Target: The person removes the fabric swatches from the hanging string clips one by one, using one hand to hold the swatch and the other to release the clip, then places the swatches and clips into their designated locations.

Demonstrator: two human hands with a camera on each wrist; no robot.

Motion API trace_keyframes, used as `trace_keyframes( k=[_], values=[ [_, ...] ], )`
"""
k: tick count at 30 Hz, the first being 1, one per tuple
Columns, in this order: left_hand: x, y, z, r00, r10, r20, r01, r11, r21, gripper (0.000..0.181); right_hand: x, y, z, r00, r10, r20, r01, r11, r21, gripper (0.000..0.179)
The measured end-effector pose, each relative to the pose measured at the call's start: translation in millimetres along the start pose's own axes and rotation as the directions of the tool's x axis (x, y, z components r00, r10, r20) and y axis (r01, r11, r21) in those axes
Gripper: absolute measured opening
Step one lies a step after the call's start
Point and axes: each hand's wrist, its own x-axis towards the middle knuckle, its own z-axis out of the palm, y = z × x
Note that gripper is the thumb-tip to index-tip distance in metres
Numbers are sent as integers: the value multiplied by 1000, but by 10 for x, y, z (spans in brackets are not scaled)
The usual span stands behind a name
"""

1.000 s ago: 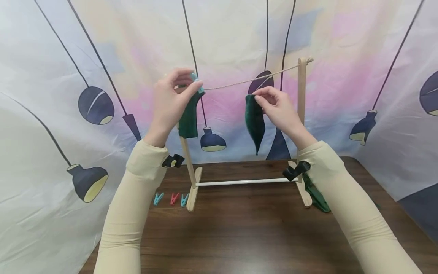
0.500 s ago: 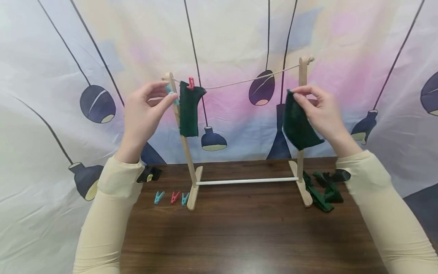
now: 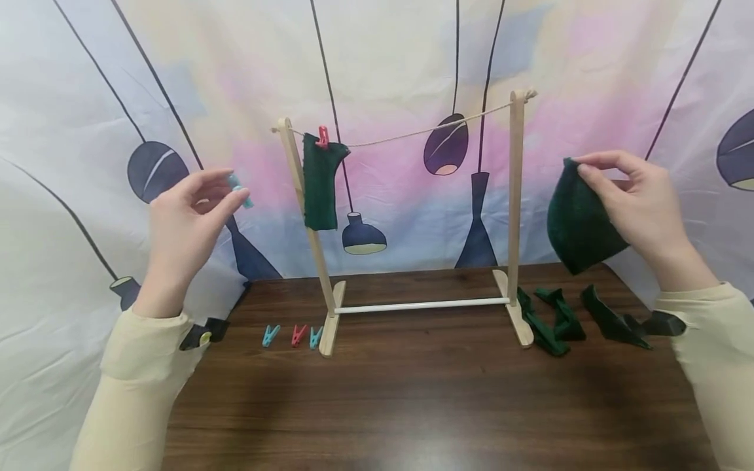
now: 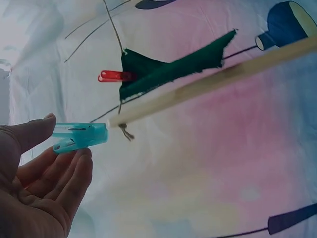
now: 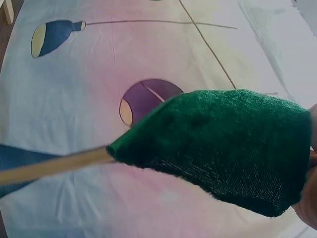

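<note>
My left hand [image 3: 188, 226] pinches a light-blue clothespin [image 4: 81, 135] between thumb and fingers, held up left of the wooden rack. In the right wrist view a dark green cloth piece [image 5: 223, 148] fills the middle, its edge at my fingers. My right hand [image 3: 639, 203] pinches that cloth by its top corner, to the right of the rack, and it hangs down. Another green cloth [image 3: 320, 186] hangs on the string [image 3: 406, 140] near the left post, fastened by a red clothespin [image 3: 322, 136].
The wooden rack [image 3: 516, 196] stands on the brown table [image 3: 412, 392], a white rod [image 3: 421, 305] joining its feet. Left of it lie two blue clothespins [image 3: 270, 335] and a red one [image 3: 298, 335]. Several green cloth pieces [image 3: 544, 330] lie at its right foot.
My left hand has moved left, away from the hanging cloth, still pinching the blue clothespin. My right hand has carried its green cloth rightward, past the right post.
</note>
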Motion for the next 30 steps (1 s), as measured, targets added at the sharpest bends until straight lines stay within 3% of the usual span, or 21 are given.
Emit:
trace_keyframes(
  k=[8,13,18,23,30],
  values=[
    [-236,-308,-224,987,-153,37,151,987,54,44,-287,155,-314,994,101,-48,-109,970,-216,33],
    [-412,-511,-321,978,-208,6,207,976,71,43,-464,328,-448,989,143,-42,-148,969,-199,30],
    [-601,-698,-372,973,-230,24,229,972,60,43,-612,524,-545,986,163,-47,-164,986,-25,23],
    [-800,-860,-375,964,-260,55,251,959,130,45,-823,739,-625,990,139,-24,-134,980,147,31],
    [-1018,-1089,-350,947,-298,120,267,938,224,48,-1155,1002,-704,990,140,27,-140,908,394,32]
  ],
)
